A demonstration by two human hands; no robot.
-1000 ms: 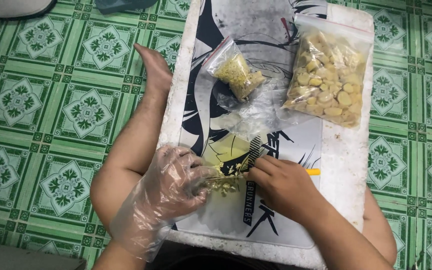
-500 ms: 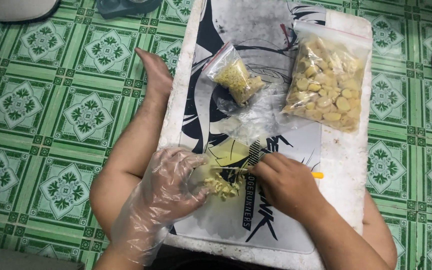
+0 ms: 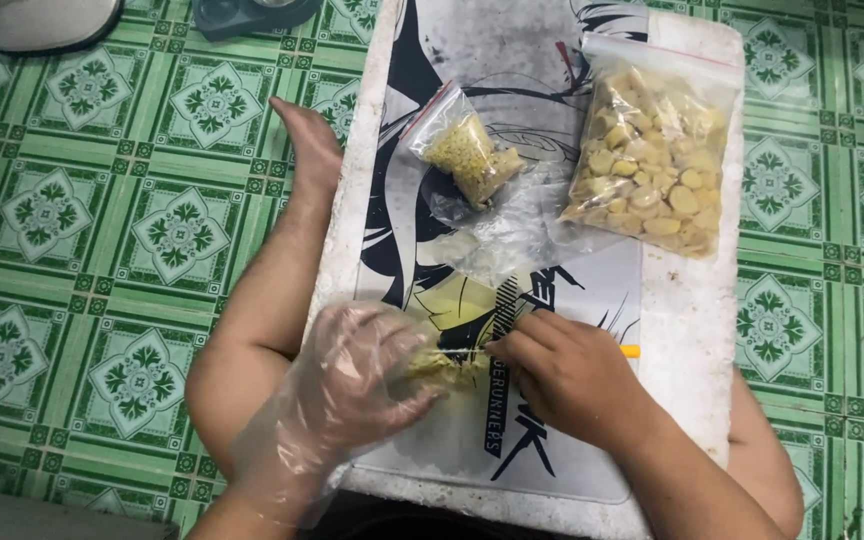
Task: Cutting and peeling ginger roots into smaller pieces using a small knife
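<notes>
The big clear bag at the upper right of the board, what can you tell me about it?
The big clear bag is a thin plastic pouch with a red strip along its top. It is packed with pale yellow, rounded chunks, heaped toward its lower end. It lies flat on the white board, slightly tilted, apart from both hands. Crumpled clear plastic lies against its left side.

Green patterned floor tiles (image 3: 82,230)

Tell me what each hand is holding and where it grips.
The gloved left hand pinches a yellowish piece of food from its left side. The bare right hand grips a knife by its yellow handle.
</notes>
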